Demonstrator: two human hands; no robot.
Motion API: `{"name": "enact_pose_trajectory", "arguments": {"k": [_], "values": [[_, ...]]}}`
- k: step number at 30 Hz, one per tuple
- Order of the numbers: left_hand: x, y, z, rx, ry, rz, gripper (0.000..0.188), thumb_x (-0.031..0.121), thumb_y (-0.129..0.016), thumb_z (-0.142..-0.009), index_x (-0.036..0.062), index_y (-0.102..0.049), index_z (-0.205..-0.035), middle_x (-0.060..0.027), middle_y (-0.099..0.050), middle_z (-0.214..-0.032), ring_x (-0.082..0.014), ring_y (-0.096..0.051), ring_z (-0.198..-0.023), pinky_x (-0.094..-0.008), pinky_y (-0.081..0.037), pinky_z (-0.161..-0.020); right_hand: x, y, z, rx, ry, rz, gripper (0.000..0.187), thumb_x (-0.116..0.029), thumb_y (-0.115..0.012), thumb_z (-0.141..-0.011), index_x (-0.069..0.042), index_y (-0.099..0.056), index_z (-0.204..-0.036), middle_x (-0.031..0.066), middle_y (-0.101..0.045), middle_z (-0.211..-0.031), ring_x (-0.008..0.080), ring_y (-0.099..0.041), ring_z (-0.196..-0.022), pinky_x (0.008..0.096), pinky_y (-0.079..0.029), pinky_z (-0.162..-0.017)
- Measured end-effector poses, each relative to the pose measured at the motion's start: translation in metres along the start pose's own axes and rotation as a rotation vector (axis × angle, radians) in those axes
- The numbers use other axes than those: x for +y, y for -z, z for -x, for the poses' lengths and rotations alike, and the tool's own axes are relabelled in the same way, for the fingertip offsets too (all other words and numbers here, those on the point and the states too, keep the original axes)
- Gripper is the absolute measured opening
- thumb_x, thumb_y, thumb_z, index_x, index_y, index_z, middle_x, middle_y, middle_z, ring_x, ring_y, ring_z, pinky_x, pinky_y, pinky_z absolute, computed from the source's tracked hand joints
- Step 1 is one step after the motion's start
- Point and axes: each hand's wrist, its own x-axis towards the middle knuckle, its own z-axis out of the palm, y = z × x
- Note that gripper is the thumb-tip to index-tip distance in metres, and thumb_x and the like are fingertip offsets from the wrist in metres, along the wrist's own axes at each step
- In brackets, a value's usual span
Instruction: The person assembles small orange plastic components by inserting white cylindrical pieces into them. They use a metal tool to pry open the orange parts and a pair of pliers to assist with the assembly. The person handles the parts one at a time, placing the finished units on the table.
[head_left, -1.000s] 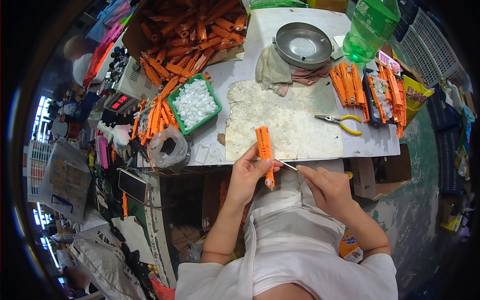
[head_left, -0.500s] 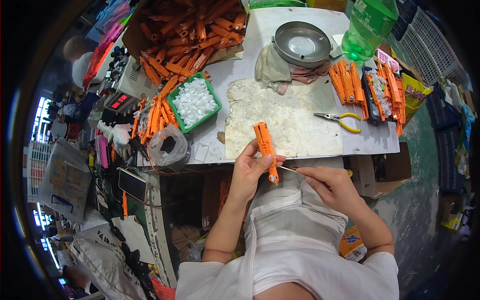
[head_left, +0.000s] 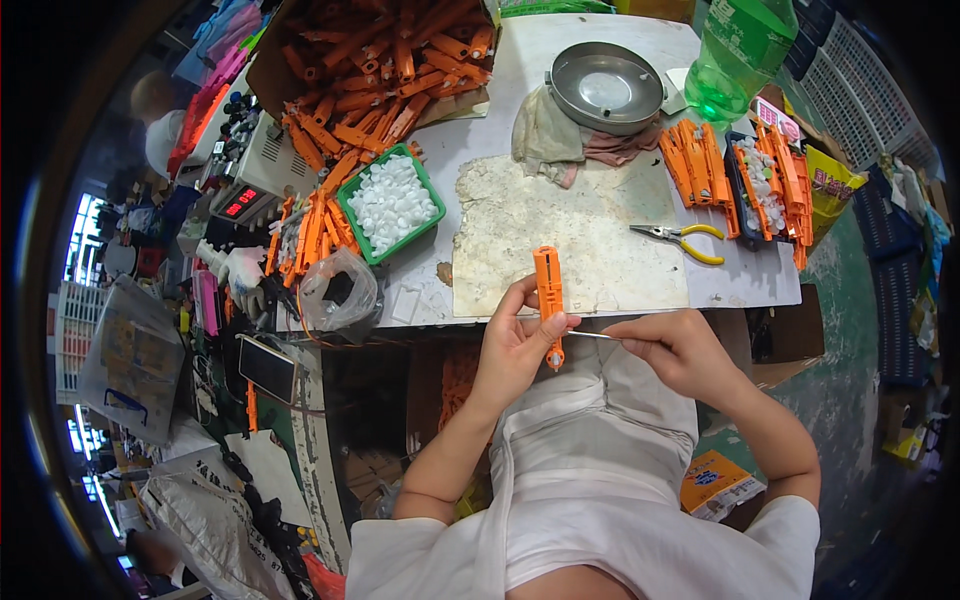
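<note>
My left hand grips a long orange plastic part, held upright just in front of the table's near edge. My right hand pinches a thin metal rod whose tip points left at the lower end of the orange part. Both hands are over my lap, above my white shirt. Behind them a worn pale mat lies on the table.
A green tray of white pieces and a heap of orange parts are at the back left. Yellow-handled pliers, more orange parts, a metal bowl and a green bottle stand to the right. A clear bag lies at the table's left edge.
The orange part and my left hand have shifted slightly right and down. My right hand has brought the rod closer to the part's lower end.
</note>
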Motion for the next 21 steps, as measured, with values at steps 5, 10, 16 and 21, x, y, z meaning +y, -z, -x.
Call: {"name": "enact_pose_trajectory", "arguments": {"k": [5, 10, 16, 21], "values": [[-0.006, 0.001, -0.013, 0.025, -0.022, 0.082, 0.045, 0.011, -0.059, -0.091, -0.0049, -0.038, -0.128, -0.0108, -0.053, -0.108, -0.0235, -0.065, -0.093, -0.0308, -0.055, -0.079, -0.022, -0.01, 0.004, 0.183, 0.433, 0.811, 0.045, -0.004, -0.062, -0.064, -0.011, -0.064, -0.109, 0.0037, -0.049, -0.061, 0.0159, -0.054, -0.051, 0.0309, -0.042, -0.048], [0.002, 0.005, -0.023, 0.043, -0.13, 0.218, 0.048, 0.015, -0.058, -0.092, -0.0026, -0.036, -0.13, -0.0128, -0.054, -0.113, -0.0257, -0.065, -0.097, -0.0321, -0.054, -0.082, -0.015, 0.003, -0.01, 0.201, 0.324, 0.468, 0.037, -0.005, -0.064, -0.072, -0.011, -0.064, -0.108, 0.0038, -0.055, -0.064, 0.0209, -0.057, -0.053, 0.0335, -0.044, -0.047], [0.0, 0.007, -0.029, 0.029, -0.201, 0.189, 0.046, 0.017, -0.056, -0.093, -0.0008, -0.036, -0.131, -0.0169, -0.059, -0.108, -0.0281, -0.064, -0.1, -0.0351, -0.053, -0.086, -0.012, 0.001, -0.013, 0.15, 0.185, 0.293, 0.021, -0.01, -0.062, -0.082, -0.01, -0.067, -0.103, 0.0068, -0.061, -0.069, 0.0236, -0.06, -0.058, 0.0342, -0.046, -0.051], [-0.004, 0.007, -0.026, 0.003, -0.213, 0.199, 0.047, 0.016, -0.056, -0.093, -0.0009, -0.035, -0.131, -0.0143, -0.058, -0.111, -0.0268, -0.063, -0.102, -0.0369, -0.05, -0.089, -0.008, 0.003, -0.02, 0.02, 0.044, 0.081, 0.02, -0.009, -0.059, -0.085, -0.008, -0.068, -0.102, 0.0103, -0.066, -0.08, 0.0258, -0.063, -0.064, 0.0343, -0.05, -0.058]]}}
